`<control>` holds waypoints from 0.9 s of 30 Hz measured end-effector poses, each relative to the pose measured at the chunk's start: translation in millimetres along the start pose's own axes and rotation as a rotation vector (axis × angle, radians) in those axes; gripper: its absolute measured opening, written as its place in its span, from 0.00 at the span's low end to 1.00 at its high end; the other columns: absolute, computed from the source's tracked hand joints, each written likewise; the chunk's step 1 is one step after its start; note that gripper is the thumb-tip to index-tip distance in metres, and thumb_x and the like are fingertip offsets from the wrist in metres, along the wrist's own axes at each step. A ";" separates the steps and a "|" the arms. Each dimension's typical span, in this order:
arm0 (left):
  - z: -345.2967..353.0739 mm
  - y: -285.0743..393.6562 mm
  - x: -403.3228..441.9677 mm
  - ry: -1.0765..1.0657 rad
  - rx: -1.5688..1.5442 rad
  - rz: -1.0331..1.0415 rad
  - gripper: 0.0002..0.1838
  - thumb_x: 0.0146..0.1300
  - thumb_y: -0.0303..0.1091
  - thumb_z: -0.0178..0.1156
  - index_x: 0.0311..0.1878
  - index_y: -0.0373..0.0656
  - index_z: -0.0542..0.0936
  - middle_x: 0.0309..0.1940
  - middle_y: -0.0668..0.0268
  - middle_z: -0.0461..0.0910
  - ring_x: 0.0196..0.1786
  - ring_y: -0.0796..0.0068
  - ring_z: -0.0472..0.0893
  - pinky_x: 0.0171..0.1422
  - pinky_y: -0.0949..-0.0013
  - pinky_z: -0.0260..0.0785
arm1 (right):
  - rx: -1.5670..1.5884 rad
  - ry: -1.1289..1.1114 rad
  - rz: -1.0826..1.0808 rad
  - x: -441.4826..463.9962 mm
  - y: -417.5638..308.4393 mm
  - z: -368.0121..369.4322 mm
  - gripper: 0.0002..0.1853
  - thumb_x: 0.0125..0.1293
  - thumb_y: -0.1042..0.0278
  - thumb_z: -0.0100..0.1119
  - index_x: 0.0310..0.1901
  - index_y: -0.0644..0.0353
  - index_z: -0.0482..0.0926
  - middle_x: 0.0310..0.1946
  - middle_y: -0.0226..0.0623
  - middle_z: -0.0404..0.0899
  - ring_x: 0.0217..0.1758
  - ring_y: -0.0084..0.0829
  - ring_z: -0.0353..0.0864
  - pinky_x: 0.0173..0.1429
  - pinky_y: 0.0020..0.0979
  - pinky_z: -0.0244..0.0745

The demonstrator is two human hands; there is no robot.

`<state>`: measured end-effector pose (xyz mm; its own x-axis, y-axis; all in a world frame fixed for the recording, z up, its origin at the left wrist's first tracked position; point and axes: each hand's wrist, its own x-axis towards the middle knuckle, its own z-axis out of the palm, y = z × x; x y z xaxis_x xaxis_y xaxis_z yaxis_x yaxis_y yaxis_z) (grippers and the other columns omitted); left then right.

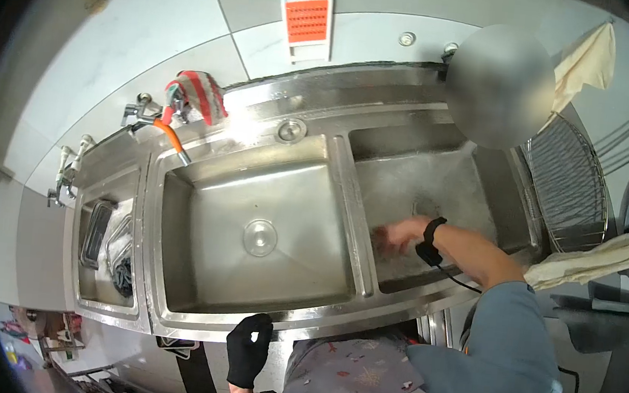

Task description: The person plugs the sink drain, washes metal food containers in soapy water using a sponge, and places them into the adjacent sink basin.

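Note:
My right hand (402, 234), bare, with a black band on the wrist, reaches low into the right sink basin (475, 182). Its fingers are smeared by motion near the wet basin floor, so what they touch cannot be made out. My left hand (248, 349) wears a black glove and is beside the front edge of the sink counter. Its fingers are curled closed, and a small white patch shows between them; whether it is a held thing is unclear. The middle basin (195, 261) lies between the hands, with a round drain (260, 237) in its floor.
A tap with an orange hose (169, 137) and a striped cloth (207, 97) stand behind the middle basin. The small left basin (111, 298) holds metal items. A wire basket (567, 183) and a pale cloth (596, 258) are at the right.

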<state>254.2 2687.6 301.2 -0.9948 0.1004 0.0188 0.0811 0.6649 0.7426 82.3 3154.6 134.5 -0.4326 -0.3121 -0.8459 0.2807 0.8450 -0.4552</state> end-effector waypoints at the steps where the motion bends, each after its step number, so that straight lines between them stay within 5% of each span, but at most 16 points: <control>1: 2.4 -6.4 -1.0 0.025 -0.018 0.017 0.07 0.62 0.25 0.68 0.43 0.38 0.87 0.40 0.56 0.88 0.40 0.63 0.88 0.46 0.66 0.79 | -0.185 0.118 -0.028 -7.8 -23.7 -19.1 0.27 0.69 0.54 0.57 0.64 0.60 0.77 0.64 0.47 0.76 0.61 0.46 0.80 0.63 0.46 0.77; 5: -3.1 3.0 2.3 0.105 -0.011 0.045 0.08 0.61 0.26 0.69 0.43 0.38 0.86 0.38 0.56 0.88 0.40 0.61 0.89 0.45 0.66 0.79 | -0.791 0.538 0.041 -55.0 -112.3 -108.6 0.17 0.65 0.66 0.58 0.52 0.66 0.81 0.49 0.56 0.83 0.53 0.55 0.82 0.55 0.50 0.80; 6: -5.4 3.0 0.8 0.125 -0.002 0.050 0.08 0.61 0.26 0.69 0.43 0.38 0.86 0.38 0.56 0.88 0.40 0.60 0.89 0.45 0.65 0.79 | -0.704 0.873 -0.190 -79.4 -137.0 -113.4 0.14 0.65 0.67 0.57 0.46 0.68 0.82 0.41 0.53 0.84 0.46 0.52 0.85 0.51 0.49 0.81; 8: -3.0 -11.2 -5.5 0.089 -0.077 -0.087 0.07 0.62 0.27 0.68 0.43 0.38 0.86 0.37 0.55 0.88 0.39 0.59 0.89 0.43 0.65 0.79 | -0.606 0.982 -0.386 -72.9 -173.5 -135.0 0.16 0.68 0.67 0.55 0.53 0.68 0.78 0.48 0.56 0.81 0.55 0.55 0.80 0.60 0.52 0.76; 9: -4.8 -6.1 -2.1 0.108 -0.038 -0.016 0.07 0.62 0.28 0.68 0.43 0.38 0.86 0.37 0.55 0.88 0.39 0.58 0.89 0.42 0.65 0.79 | -0.562 0.924 -0.411 -71.0 -200.5 -139.3 0.22 0.68 0.67 0.55 0.61 0.66 0.74 0.59 0.61 0.75 0.66 0.55 0.74 0.69 0.51 0.71; 13: -16.7 7.5 -3.1 0.123 0.008 -0.018 0.08 0.63 0.28 0.67 0.45 0.38 0.86 0.38 0.54 0.88 0.40 0.57 0.89 0.44 0.64 0.79 | -0.659 0.957 -0.544 7.5 -265.4 -146.0 0.33 0.69 0.58 0.62 0.72 0.60 0.66 0.68 0.61 0.66 0.71 0.60 0.67 0.74 0.49 0.66; 15: -21.1 9.3 -8.1 0.123 0.001 -0.058 0.08 0.63 0.26 0.66 0.44 0.36 0.86 0.40 0.53 0.88 0.43 0.56 0.88 0.47 0.63 0.79 | -0.566 0.949 -0.386 25.7 -292.8 -145.7 0.40 0.66 0.53 0.66 0.76 0.53 0.61 0.72 0.62 0.61 0.74 0.65 0.62 0.77 0.50 0.61; 18: -26.3 3.7 -14.1 0.135 -0.009 -0.092 0.08 0.63 0.26 0.66 0.44 0.36 0.86 0.40 0.53 0.88 0.44 0.56 0.88 0.49 0.63 0.79 | -0.610 0.903 -0.262 45.0 -316.1 -147.8 0.41 0.63 0.51 0.68 0.76 0.47 0.62 0.71 0.62 0.61 0.71 0.67 0.63 0.76 0.53 0.62; 19: -27.4 0.5 -15.2 0.139 0.012 -0.064 0.08 0.63 0.26 0.66 0.44 0.36 0.86 0.41 0.53 0.88 0.44 0.56 0.88 0.49 0.63 0.79 | -0.649 0.917 -0.318 51.4 -317.2 -149.7 0.33 0.64 0.56 0.66 0.70 0.51 0.70 0.69 0.64 0.63 0.70 0.68 0.66 0.73 0.57 0.65; 24: -29.7 -9.4 -13.2 0.113 0.036 -0.028 0.08 0.63 0.26 0.66 0.45 0.36 0.86 0.41 0.54 0.88 0.45 0.56 0.88 0.49 0.63 0.79 | -0.663 0.989 -0.318 56.5 -302.8 -139.8 0.26 0.59 0.64 0.66 0.61 0.50 0.76 0.61 0.59 0.69 0.65 0.63 0.71 0.68 0.55 0.70; 27: -26.1 -14.6 -4.5 0.057 0.046 -0.036 0.09 0.62 0.25 0.66 0.46 0.36 0.86 0.40 0.55 0.88 0.45 0.57 0.88 0.50 0.64 0.79 | -0.823 0.703 -0.232 9.7 -282.2 -125.0 0.34 0.52 0.60 0.70 0.63 0.48 0.74 0.57 0.57 0.71 0.62 0.56 0.72 0.65 0.47 0.71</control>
<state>255.9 2658.1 307.8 -0.9989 0.0341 0.0316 0.0465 0.7004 0.7123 -108.1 2967.4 289.4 -0.8647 -0.4039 -0.2985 -0.4122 0.9103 -0.0377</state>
